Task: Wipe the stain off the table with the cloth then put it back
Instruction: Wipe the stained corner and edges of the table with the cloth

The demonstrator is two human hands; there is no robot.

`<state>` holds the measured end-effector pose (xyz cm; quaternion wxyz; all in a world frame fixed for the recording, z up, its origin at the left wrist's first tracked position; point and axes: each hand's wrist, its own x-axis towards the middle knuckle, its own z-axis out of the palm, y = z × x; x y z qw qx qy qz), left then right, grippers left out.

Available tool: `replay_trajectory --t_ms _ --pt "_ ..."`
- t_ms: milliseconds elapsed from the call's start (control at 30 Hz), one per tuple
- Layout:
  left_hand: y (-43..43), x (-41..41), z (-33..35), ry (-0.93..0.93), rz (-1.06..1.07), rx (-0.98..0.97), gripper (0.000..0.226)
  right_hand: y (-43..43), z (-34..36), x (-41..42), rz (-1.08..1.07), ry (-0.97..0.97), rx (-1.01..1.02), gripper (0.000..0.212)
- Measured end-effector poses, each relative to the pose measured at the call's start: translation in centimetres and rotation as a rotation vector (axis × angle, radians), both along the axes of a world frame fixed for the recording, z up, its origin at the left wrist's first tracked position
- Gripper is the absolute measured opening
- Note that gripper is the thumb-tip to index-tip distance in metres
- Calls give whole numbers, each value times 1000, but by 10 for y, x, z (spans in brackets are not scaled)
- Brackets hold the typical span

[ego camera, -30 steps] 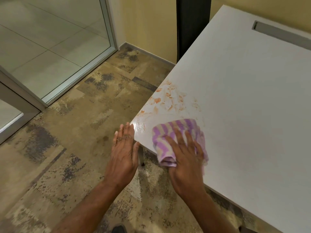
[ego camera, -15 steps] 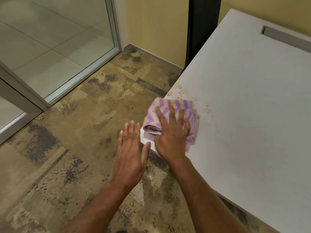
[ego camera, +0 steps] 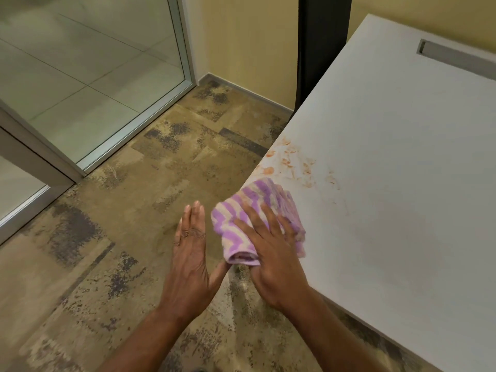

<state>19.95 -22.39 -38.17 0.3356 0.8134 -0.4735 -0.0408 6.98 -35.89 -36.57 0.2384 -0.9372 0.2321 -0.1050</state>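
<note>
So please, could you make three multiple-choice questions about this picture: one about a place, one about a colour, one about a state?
1. Where is the cloth?
A. At the table's near corner, partly over the edge
B. On the floor
C. Beside the metal slot

2. What colour are the smears of the stain?
A. Green
B. Orange
C. Blue

3. How is the left hand?
A. Gripping the cloth
B. Closed in a fist
C. Open and flat, fingers straight, beside the cloth

Answers:
1. A: the purple striped cloth lies under the right hand at the corner of the table, and part of it hangs past the edge.
2. B: orange marks lie on the white top just beyond the cloth.
3. C: the left hand is spread over the floor, off the table, holding nothing.
</note>
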Motion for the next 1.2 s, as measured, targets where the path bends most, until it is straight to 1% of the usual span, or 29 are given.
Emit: replay_trajectory --t_ms 100,167,233,300,400,467,533,633,733,867,933,1067,1167,1200 --pt "-9 -4 2 12 -22 4 90 2 2 -30 -88 -36 15 65" --pt "-15 -5 4 16 -5 20 87 -2 2 -44 -192 -53 31 72" --pt "-19 -4 5 11 13 32 83 -6 3 -48 -293 -42 -23 71" --pt "-21 -1 6 16 27 30 80 -12 5 -40 -373 31 -121 69" --pt "-23 4 9 26 39 30 78 -28 6 -14 -438 146 -177 73" --pt "-22 6 10 30 43 25 76 -40 4 8 -445 182 -212 79" --pt "-22 9 10 38 52 20 74 -44 2 29 -423 199 -241 80" --pt "-24 8 10 44 53 10 72 -33 3 51 -321 199 -163 79" --pt "-28 5 8 57 61 -4 68 -22 4 49 -230 191 -130 84" --pt "-35 -2 10 103 68 -28 64 -7 1 20 -174 128 -109 72" --pt "-39 -6 10 113 53 -22 63 -3 -6 0 -178 107 -125 65" --pt "-51 -12 9 91 1 38 65 -8 -12 -45 -239 95 -168 60" --pt "-63 -18 10 15 -70 70 66 -22 -8 -74 -360 152 -141 67" --pt "-68 -19 10 -11 -86 79 66 -29 -5 -80 -409 172 -152 72"
